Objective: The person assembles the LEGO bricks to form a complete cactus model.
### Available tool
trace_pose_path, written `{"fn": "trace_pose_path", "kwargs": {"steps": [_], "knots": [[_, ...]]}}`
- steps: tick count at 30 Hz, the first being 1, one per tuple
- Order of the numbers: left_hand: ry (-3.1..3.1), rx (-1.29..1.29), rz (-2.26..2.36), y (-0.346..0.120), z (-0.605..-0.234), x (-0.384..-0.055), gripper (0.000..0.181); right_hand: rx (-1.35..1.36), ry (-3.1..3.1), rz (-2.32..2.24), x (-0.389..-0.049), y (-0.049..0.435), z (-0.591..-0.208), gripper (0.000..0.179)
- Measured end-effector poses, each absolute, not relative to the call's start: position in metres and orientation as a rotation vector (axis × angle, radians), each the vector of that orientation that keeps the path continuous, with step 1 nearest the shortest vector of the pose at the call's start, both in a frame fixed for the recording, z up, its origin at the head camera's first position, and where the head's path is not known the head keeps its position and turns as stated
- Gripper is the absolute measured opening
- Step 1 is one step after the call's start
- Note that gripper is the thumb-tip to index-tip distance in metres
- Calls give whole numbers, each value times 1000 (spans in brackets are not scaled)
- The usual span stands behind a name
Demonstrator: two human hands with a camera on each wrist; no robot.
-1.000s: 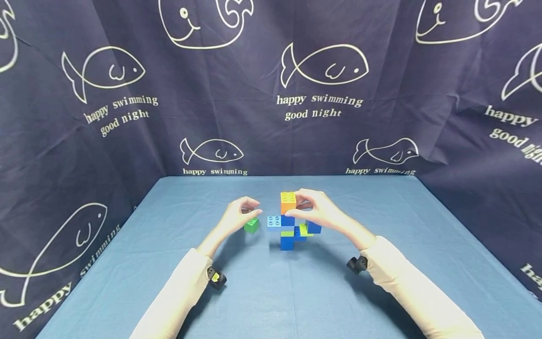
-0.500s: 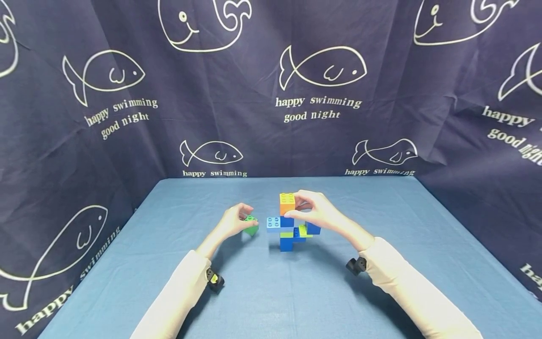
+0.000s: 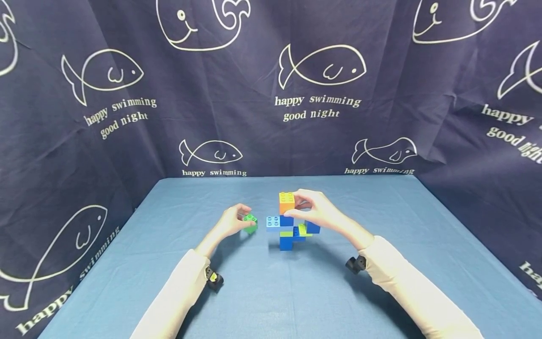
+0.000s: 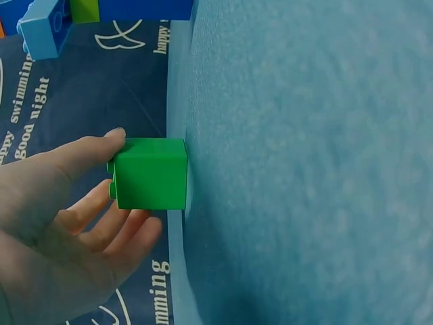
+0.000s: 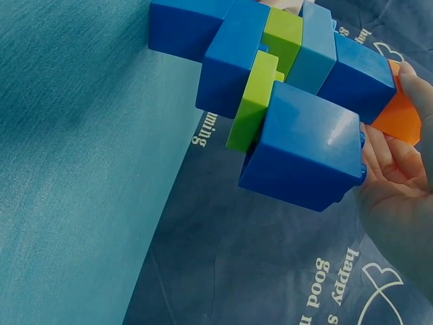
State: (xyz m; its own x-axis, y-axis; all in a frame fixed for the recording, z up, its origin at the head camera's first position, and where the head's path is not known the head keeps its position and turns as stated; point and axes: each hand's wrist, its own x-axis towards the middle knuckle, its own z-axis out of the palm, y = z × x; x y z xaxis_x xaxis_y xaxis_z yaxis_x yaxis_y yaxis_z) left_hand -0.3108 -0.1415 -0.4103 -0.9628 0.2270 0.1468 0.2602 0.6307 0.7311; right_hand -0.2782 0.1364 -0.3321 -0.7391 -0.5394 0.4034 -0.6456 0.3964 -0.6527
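My left hand [image 3: 231, 220] has its thumb and fingers around a green toy building block [image 4: 150, 174]. In the left wrist view, the thumb tip lies at the block's upper corner, and part of the fingers is hidden behind it. The block stands at the tabletop, studs toward the palm. My right hand [image 3: 318, 209] grips the orange block [image 3: 286, 203] at the top of a built structure, thumb in front. Under it come a dark blue block [image 3: 286, 220], a light blue block [image 3: 273, 222] jutting left, and lime and blue pieces. A large blue block [image 5: 308, 145] sits on the right-hand branch.
A blue cloth covers the table [image 3: 271, 296]. Behind and beside it hangs a dark curtain [image 3: 254, 108] with white fish drawings and lettering. Each wrist wears a small black camera, one below the left sleeve [image 3: 179, 287].
My left hand has come down and closed around the green block, which has turned slightly. My right hand keeps its grip on the orange block, and the structure stays in place.
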Motion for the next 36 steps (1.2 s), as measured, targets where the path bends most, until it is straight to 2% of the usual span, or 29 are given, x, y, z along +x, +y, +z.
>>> {"fn": "trace_pose_path", "kwargs": {"steps": [9, 19, 28, 36], "knots": [[-2825, -423, -1320, -146, -408, -314, 46, 1034, -2556, 1281, -251, 129, -302, 31], [-2853, -384, -1303, -149, -413, -315, 42, 1034, -2557, 1285, -251, 129, -302, 29], [-2739, -547, -1430, -150, -410, -308, 41, 1035, -2561, 1293, -250, 128, -304, 29], [-2752, -465, -1520, -144, -401, -307, 43, 1037, -2561, 1293, -251, 128, -304, 28]]}}
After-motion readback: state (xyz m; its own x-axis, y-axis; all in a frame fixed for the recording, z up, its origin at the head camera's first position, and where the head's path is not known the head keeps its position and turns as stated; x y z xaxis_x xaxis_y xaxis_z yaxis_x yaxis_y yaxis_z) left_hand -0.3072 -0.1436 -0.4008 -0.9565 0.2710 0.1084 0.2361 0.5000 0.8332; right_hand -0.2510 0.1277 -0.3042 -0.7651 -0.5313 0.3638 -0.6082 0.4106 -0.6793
